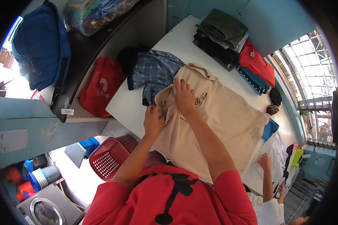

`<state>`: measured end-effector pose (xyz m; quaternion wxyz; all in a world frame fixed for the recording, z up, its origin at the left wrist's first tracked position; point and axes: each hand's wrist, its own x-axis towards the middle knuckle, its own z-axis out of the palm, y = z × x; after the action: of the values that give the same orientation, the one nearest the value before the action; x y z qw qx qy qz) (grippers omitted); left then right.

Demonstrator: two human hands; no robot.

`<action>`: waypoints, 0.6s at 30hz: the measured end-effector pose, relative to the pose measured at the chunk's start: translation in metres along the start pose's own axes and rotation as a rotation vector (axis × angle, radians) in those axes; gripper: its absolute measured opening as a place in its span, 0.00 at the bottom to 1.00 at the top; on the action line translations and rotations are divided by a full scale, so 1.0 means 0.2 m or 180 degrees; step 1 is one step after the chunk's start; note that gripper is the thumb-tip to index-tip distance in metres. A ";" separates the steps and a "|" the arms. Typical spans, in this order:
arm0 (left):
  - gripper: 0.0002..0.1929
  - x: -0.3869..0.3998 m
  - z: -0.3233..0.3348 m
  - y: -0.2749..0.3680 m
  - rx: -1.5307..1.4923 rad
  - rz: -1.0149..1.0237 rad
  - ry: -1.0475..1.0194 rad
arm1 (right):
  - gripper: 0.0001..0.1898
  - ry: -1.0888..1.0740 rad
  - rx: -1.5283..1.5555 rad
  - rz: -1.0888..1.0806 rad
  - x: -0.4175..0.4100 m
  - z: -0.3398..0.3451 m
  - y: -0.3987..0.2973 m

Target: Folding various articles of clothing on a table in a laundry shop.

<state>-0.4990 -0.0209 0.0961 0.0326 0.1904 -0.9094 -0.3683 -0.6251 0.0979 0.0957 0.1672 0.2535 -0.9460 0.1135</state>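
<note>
A beige shirt [228, 121] with a small dark print lies spread over the white table, its neck opening towards the left. My left hand [153, 120] is at the near side of that opening, fingers curled around the bunched fabric there. Flat on the shirt beside the opening and the print rests my right hand [185, 97], its fingers spread a little. Beyond the neck, a crumpled blue-grey patterned garment [157, 67] lies partly under the beige shirt.
Folded clothes [221, 31] are stacked at the table's back, beside a red folded garment [256, 60]. On the right, another person's hand [264, 161] touches white cloth [273, 149]. A red basket [109, 160] stands at lower left. Shelves hold a red bag [101, 90] and blue backpack [42, 47].
</note>
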 end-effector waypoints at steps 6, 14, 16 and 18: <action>0.30 0.11 0.03 0.05 0.0240 0.0447 -0.0096 | 0.12 -0.0673 0.1728 0.1124 0.03 0.18 0.00; 0.22 0.31 -0.03 -0.15 -0.4456 -0.1605 -0.1096 | 0.08 -0.1654 0.5580 0.3803 0.03 0.16 0.30; 0.21 0.33 -0.02 -0.20 -0.5223 -0.1750 -0.0968 | 0.08 -0.1576 0.6128 0.3943 0.04 0.13 0.35; 0.21 0.33 0.02 -0.23 -0.5827 -0.1931 -0.0917 | 0.07 -0.1247 0.6669 0.4128 0.04 0.12 0.37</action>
<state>-0.5462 -0.0736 0.0569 -0.0398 0.2707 -0.1792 -0.9450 -0.6754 0.1496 0.0674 -0.3456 -0.2357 -0.3600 0.8339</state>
